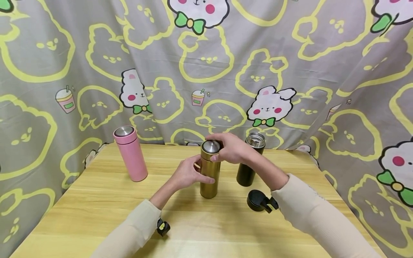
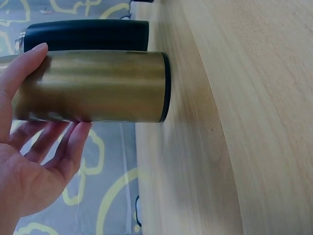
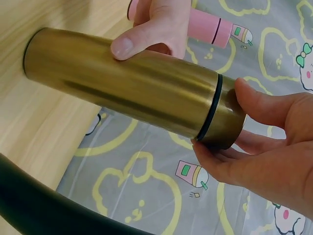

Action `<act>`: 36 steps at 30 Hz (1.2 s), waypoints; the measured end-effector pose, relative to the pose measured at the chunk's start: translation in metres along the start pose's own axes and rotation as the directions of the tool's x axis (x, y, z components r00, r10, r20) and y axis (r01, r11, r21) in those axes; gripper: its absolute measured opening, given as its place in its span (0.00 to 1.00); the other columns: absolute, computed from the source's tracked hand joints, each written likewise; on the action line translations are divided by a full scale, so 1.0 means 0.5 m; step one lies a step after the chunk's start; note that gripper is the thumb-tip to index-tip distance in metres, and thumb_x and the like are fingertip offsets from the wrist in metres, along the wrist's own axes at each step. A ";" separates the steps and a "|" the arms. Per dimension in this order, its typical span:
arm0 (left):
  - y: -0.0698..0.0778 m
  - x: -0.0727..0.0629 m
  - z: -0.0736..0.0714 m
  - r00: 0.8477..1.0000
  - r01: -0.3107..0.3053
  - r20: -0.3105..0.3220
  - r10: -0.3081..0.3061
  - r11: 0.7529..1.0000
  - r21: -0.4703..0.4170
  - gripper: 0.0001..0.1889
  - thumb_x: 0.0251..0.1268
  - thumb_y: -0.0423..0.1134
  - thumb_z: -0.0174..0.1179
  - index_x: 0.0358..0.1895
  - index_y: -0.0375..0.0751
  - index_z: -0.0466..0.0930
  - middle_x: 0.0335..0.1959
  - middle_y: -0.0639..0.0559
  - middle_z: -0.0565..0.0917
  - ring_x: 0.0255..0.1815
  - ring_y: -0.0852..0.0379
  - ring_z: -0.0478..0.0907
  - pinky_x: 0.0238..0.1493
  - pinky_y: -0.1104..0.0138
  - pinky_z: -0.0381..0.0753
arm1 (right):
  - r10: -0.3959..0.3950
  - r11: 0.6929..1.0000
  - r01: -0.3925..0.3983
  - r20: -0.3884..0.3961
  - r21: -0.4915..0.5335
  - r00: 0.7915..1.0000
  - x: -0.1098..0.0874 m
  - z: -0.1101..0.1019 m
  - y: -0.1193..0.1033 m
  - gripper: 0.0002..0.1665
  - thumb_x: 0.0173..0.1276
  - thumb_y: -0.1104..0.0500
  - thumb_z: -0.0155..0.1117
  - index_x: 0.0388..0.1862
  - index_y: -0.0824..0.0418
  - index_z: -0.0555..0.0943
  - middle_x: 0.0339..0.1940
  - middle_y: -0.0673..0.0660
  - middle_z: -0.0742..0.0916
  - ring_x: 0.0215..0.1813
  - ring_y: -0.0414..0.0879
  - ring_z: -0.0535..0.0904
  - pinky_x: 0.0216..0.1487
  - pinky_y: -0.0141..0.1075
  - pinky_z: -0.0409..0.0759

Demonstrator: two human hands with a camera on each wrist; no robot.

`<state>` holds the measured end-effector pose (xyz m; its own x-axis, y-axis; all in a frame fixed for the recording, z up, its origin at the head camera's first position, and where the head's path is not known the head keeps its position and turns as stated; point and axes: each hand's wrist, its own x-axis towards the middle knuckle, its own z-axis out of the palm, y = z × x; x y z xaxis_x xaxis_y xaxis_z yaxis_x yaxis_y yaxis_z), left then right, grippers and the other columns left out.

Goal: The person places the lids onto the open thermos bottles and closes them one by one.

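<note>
An upright gold vacuum flask [image 1: 209, 181] is between both hands near the middle of the table. My left hand [image 1: 189, 173] grips its body, thumb on the near side, fingers behind, as the left wrist view shows. At the top, my right hand [image 1: 233, 147] holds the gold lid [image 3: 230, 110] between thumb and fingers. A dark ring [image 3: 211, 110] marks the seam between lid and body. Just right of it stands a black flask [image 1: 245, 175] without a lid, its bare steel neck [image 1: 256, 139] showing.
A pink flask [image 1: 133, 161] with its lid on stands at the left. A round black piece [image 1: 256, 200], perhaps a cap, lies before the black flask by the right wrist camera. The wooden table [image 1: 96, 215] ends at a patterned curtain [image 1: 219, 86].
</note>
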<state>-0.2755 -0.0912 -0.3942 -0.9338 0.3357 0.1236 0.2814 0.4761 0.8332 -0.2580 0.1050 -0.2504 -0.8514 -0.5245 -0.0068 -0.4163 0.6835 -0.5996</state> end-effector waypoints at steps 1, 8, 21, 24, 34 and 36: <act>-0.001 0.000 0.000 1.000 0.001 0.000 -0.001 1.000 0.000 0.36 0.35 0.58 0.84 0.53 0.57 0.80 0.41 0.57 0.85 0.43 0.54 0.83 0.42 0.61 0.83 | 0.002 1.000 -0.002 -0.004 0.000 1.000 0.000 0.001 0.001 0.40 0.62 0.65 0.73 0.73 0.58 0.72 0.66 0.62 0.80 0.62 0.55 0.79 0.62 0.48 0.78; -0.002 0.000 0.000 1.000 0.001 -0.007 -0.001 1.000 0.002 0.36 0.35 0.58 0.84 0.53 0.57 0.80 0.42 0.58 0.85 0.43 0.55 0.82 0.41 0.61 0.83 | 0.005 1.000 -0.005 -0.040 -0.009 0.999 0.001 0.006 0.001 0.39 0.61 0.65 0.74 0.72 0.58 0.74 0.63 0.61 0.82 0.60 0.54 0.80 0.61 0.48 0.79; 0.003 -0.003 0.002 1.000 -0.011 -0.021 0.012 0.999 0.031 0.35 0.36 0.59 0.83 0.52 0.58 0.80 0.41 0.59 0.85 0.43 0.55 0.82 0.42 0.61 0.83 | -0.006 0.997 -0.005 -0.146 -0.073 0.989 -0.005 0.022 0.001 0.35 0.60 0.58 0.77 0.67 0.58 0.77 0.56 0.58 0.86 0.57 0.53 0.82 0.58 0.48 0.80; 0.003 -0.003 0.002 1.000 -0.012 -0.021 0.012 1.000 0.027 0.35 0.36 0.58 0.83 0.53 0.59 0.80 0.41 0.59 0.85 0.43 0.54 0.82 0.42 0.61 0.83 | -0.002 0.996 -0.014 -0.182 -0.083 0.983 -0.006 0.027 0.001 0.35 0.60 0.54 0.79 0.65 0.58 0.78 0.54 0.58 0.87 0.55 0.53 0.83 0.56 0.47 0.81; 0.006 -0.003 0.008 0.998 -0.019 -0.054 0.020 1.000 0.018 0.35 0.35 0.56 0.84 0.53 0.59 0.81 0.38 0.59 0.86 0.41 0.55 0.83 0.41 0.62 0.83 | 0.053 0.990 -0.090 -0.309 -0.105 0.950 -0.001 0.051 0.005 0.39 0.55 0.44 0.80 0.59 0.63 0.76 0.49 0.58 0.85 0.49 0.53 0.81 0.49 0.44 0.78; 0.005 -0.003 0.009 0.998 -0.019 -0.059 0.020 1.000 0.019 0.35 0.35 0.56 0.84 0.53 0.59 0.81 0.38 0.59 0.86 0.41 0.55 0.83 0.41 0.62 0.83 | 0.069 0.990 -0.105 -0.321 -0.097 0.945 0.000 0.055 0.006 0.40 0.54 0.42 0.80 0.57 0.63 0.76 0.47 0.58 0.84 0.48 0.53 0.80 0.48 0.44 0.78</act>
<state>-0.2723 -0.0869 -0.3945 -0.9396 0.2963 0.1716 0.3028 0.4849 0.8205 -0.2504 0.0929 -0.2742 -0.9354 -0.2854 0.2089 -0.3533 0.7810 -0.5149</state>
